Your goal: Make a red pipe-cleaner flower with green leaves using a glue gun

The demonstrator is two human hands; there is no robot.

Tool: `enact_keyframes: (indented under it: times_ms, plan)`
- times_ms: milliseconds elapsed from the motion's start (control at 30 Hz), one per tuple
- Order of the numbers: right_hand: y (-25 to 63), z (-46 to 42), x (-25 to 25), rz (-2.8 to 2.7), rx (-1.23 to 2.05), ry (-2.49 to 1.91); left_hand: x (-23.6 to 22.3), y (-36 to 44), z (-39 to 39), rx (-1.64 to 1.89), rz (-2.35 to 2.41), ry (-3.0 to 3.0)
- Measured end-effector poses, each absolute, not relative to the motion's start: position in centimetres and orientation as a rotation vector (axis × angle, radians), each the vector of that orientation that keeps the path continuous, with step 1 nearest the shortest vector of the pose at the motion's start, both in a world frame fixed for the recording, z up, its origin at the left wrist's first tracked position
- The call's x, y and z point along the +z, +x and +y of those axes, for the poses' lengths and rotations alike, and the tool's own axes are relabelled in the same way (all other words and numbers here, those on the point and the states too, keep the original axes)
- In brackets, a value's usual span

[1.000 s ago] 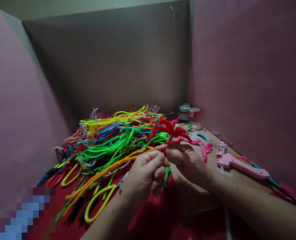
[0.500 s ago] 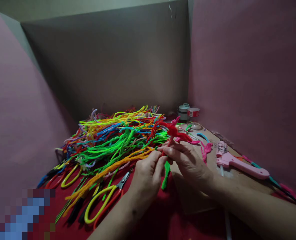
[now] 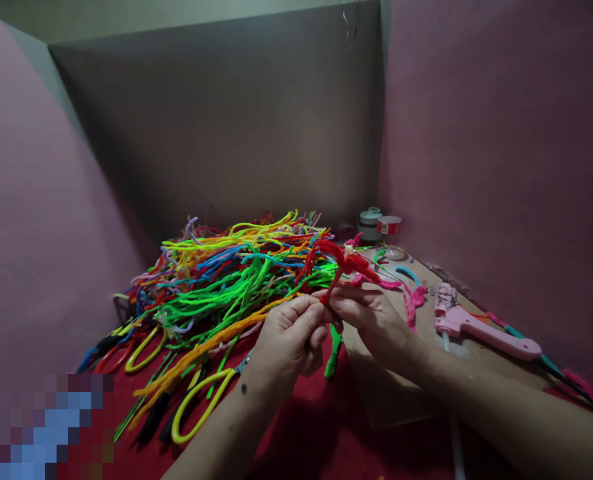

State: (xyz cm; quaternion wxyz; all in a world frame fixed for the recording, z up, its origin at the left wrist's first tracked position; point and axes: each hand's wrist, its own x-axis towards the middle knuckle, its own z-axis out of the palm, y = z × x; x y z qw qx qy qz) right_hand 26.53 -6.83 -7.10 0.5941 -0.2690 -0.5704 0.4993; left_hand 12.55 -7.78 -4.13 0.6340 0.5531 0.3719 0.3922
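Between my two hands is a red pipe-cleaner flower (image 3: 349,261) with several fuzzy petals that bend outward at the top. My left hand (image 3: 296,333) pinches the lower end of its stem between thumb and fingers. Close against it, my right hand (image 3: 363,310) grips the stem just below the petals, its fingers closed. A green pipe-cleaner piece (image 3: 333,353) hangs below the hands; I cannot tell whether it is joined to the flower. Yellow-handled scissors (image 3: 201,407) lie left of my left wrist, partly covered by it.
A big heap of coloured pipe cleaners (image 3: 236,280) lies at the back left. On the right, a pink glue gun (image 3: 491,333) rests on a brown board (image 3: 391,393) beside pink pieces (image 3: 413,303). A jar (image 3: 369,225) and a tape roll (image 3: 389,225) stand behind. Another pair of scissors (image 3: 149,350) lies left.
The left fingers shifted their pinch on the stem and the wrist turned, covering the scissors again. The red flower tilted and turned slightly between the hands. Both hands keep hold of it.
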Motion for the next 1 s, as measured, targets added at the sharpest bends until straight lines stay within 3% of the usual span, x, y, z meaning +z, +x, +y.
enact_keyframes:
  times_ms: [367, 633, 833, 1000]
  plan:
    - [26.5, -6.5, -7.8, -1.147, 1.368, -0.511, -5.0, 11.6, -6.9, 0.722, 0.467, 0.911]
    - [26.3, -6.6, -7.6, -1.207, 1.344, -0.436, -5.2, 11.6, -6.8, 0.633, 0.295, 0.818]
    - [26.0, -6.5, -7.5, -1.179, 1.352, -0.479, -5.4, 11.9, -6.9, 0.658, 0.371, 0.863]
    - [26.1, -6.4, -7.6, -1.139, 1.312, -0.579, -5.2, 12.8, -7.4, 0.887, 0.736, 1.208]
